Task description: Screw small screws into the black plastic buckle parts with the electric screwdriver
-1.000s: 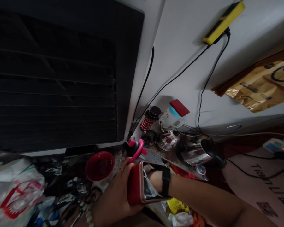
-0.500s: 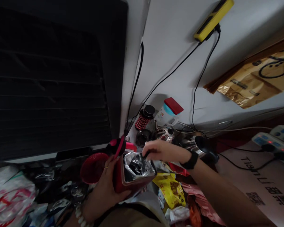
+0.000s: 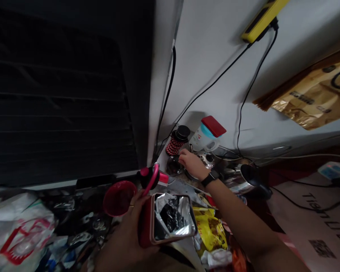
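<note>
My left hand [image 3: 130, 223] grips the left side of a red tin [image 3: 147, 223], which is tilted toward me with its top uncovered. A crumpled silver foil bag [image 3: 174, 215] lines the tin, its mouth spread and dark inside. Farther off, my right hand [image 3: 193, 164] is over a dark glass pot [image 3: 174, 165], fingers curled downward at its right edge. What those fingers hold, if anything, cannot be made out. A shiny metal teapot [image 3: 206, 159] stands just right of that hand.
Behind stand a red-and-black patterned jar [image 3: 178, 140] and a white jug with a red lid [image 3: 205, 135]. A red bowl [image 3: 119, 197], a pink-handled item [image 3: 151, 181], a yellow packet [image 3: 211, 230] and a steel kettle [image 3: 240, 179] surround the tin. Cords hang along the wall.
My right hand has left the foil bag's mouth and moved up and away to the dark glass pot. The tin in my left hand has shifted slightly right and nearer to me.
</note>
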A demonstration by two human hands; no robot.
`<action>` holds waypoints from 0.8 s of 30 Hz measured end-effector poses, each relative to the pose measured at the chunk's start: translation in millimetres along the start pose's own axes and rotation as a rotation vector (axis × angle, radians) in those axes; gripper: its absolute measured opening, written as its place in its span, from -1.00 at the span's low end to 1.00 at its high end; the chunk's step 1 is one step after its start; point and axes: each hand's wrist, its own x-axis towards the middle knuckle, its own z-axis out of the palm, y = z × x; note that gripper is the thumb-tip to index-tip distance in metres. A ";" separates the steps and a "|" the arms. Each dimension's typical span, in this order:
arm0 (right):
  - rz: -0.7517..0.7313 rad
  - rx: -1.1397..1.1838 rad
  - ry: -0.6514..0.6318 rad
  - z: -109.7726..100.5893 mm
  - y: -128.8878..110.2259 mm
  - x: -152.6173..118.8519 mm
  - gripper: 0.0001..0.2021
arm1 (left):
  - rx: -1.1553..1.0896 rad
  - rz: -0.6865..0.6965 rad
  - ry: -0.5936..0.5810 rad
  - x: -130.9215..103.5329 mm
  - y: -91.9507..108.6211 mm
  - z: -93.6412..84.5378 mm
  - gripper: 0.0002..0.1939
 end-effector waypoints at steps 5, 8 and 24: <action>-0.110 0.020 0.053 -16.0 -27.1 -6.0 -0.70 | 0.045 -0.003 -0.040 -4.0 -2.9 2.3 -0.01; -0.379 0.181 -0.019 -29.4 -60.5 -13.8 -0.60 | 0.049 0.001 -0.045 -4.1 -1.9 1.9 0.00; -0.498 0.531 -0.192 -23.0 -115.0 -101.2 -0.72 | 0.008 0.011 0.009 -5.2 -5.2 0.8 0.05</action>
